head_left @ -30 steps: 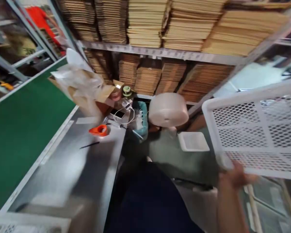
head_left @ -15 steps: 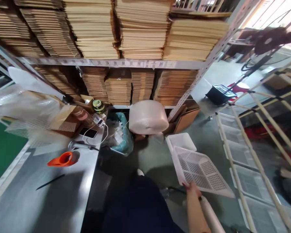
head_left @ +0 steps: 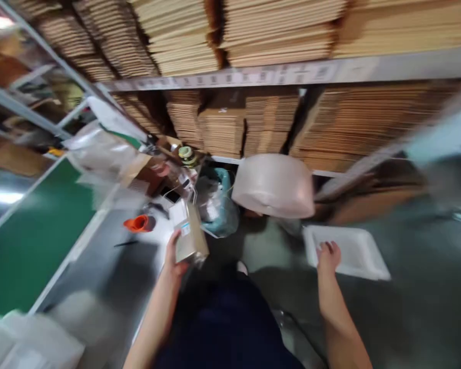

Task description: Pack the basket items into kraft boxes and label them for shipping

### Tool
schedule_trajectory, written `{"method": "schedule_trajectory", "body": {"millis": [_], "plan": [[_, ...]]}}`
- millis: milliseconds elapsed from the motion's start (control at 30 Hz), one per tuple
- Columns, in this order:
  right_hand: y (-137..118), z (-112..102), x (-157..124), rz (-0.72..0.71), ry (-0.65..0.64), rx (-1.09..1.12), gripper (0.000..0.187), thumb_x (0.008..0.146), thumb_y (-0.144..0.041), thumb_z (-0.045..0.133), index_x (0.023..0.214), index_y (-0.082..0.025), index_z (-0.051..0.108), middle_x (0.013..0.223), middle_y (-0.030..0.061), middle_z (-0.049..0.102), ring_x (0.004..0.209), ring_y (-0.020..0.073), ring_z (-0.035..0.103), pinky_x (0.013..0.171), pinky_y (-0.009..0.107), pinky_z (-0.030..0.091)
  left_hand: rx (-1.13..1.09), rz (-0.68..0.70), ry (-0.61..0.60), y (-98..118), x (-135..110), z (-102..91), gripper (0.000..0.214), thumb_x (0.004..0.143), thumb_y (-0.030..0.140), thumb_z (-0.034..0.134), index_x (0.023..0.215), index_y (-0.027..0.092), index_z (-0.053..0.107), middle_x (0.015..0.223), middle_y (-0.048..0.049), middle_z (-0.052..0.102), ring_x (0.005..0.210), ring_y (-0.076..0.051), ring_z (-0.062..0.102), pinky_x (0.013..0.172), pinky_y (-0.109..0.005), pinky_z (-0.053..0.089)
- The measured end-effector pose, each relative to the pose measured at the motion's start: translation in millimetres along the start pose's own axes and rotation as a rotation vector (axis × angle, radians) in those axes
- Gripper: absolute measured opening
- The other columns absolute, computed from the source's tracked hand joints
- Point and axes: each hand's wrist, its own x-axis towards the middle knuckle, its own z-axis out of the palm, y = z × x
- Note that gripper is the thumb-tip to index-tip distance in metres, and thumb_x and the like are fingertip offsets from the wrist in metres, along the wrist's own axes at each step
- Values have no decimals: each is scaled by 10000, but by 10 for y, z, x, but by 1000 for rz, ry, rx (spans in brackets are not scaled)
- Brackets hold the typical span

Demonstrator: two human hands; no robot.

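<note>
My left hand (head_left: 175, 259) is closed around a small tan carton (head_left: 191, 238) with a white label and blue print, held tilted over the table's edge. A shiny wrap or tape seems to show at its lower end. Over on the right, my right hand (head_left: 328, 254) hovers in front of a shallow white plastic basket (head_left: 363, 251) at floor level. Its fingers are loosely bent and apart, and I see nothing between them. Blur hides whether a fingertip touches the basket.
An orange tape dispenser (head_left: 138, 224) and a black pen-like stick (head_left: 126, 243) lie on the metal table (head_left: 107, 277). A big roll of bubble wrap (head_left: 274, 185) stands before shelves of flat cardboard (head_left: 223, 128). Beside it sits a bin with a blue liner (head_left: 225, 210).
The view has swung left. My left hand has come into view with the carton. My right hand has let go of the perforated white basket it held by the rim.
</note>
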Motion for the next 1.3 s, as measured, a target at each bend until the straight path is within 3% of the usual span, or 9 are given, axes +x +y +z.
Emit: {"method": "schedule_trajectory", "body": {"millis": [100,233,367,500,600,700,900,1067,1300], "plan": [[-317,699,-625,-98,-347,121,574,744,-692,714,1053,-209,686,1053,97,743,955,273,737,909,502,632,-171,-124,50,-44,108,202,364,996,455,525,958,139,702,726,-71,776,658,-213,752,708,-335,618],[-1121,1216,-1681,-540,-951,197,256,978,-435,660,1067,-241,800,1053,98,807,989,252,770,938,449,642,-306,-127,16,4,172,242,380,961,503,563,956,144,688,726,-72,755,666,-219,731,819,-372,626],[-1854,1459,-2368,-1010,-1084,346,285,964,-244,714,1237,-291,778,1185,79,776,1070,235,754,979,422,647,-402,-54,2,129,-74,6,379,962,513,557,967,159,693,747,-78,748,682,-221,708,849,-375,610],[-2207,1666,-2789,-1175,-1226,391,287,897,-255,813,1180,-300,790,1339,101,666,1161,258,706,972,432,647,-480,77,-117,314,-374,-301,369,938,485,595,1024,145,712,841,-93,762,720,-223,702,827,-359,592],[-2330,1833,-3158,-1181,-1343,419,110,895,-239,814,989,-295,801,1412,88,614,1277,281,644,1005,450,621,-560,112,-130,496,-588,-544,386,933,499,577,976,140,713,812,-89,746,719,-226,696,792,-357,590],[-2423,1989,-3599,-1122,-1405,458,105,904,-206,795,964,-291,779,1401,78,615,1280,267,640,1001,441,615,-629,159,-164,685,-812,-815,423,939,519,562,966,128,723,795,-89,740,694,-220,686,776,-358,587],[-2526,2250,-4504,-1047,-1518,496,272,878,-167,796,1088,-291,677,1337,74,665,1270,259,645,1043,464,584,-761,250,-156,1051,-1239,-1440,442,978,504,515,941,122,736,799,-88,755,670,-199,698,693,-301,568],[-2495,2468,-5188,-890,-1627,466,429,887,-208,795,1255,-289,590,1365,91,656,1308,257,636,1104,483,553,-815,252,-76,1341,-1449,-1980,424,963,513,550,997,136,740,837,-85,771,757,-224,736,829,-339,602],[-2429,2839,-5666,-872,-1731,297,630,865,-443,843,1391,-260,551,1413,133,643,1329,297,624,1128,500,542,-897,223,-74,1562,-1478,-2506,419,959,533,560,1012,151,724,828,-99,753,1022,-323,754,965,-443,594]]}}
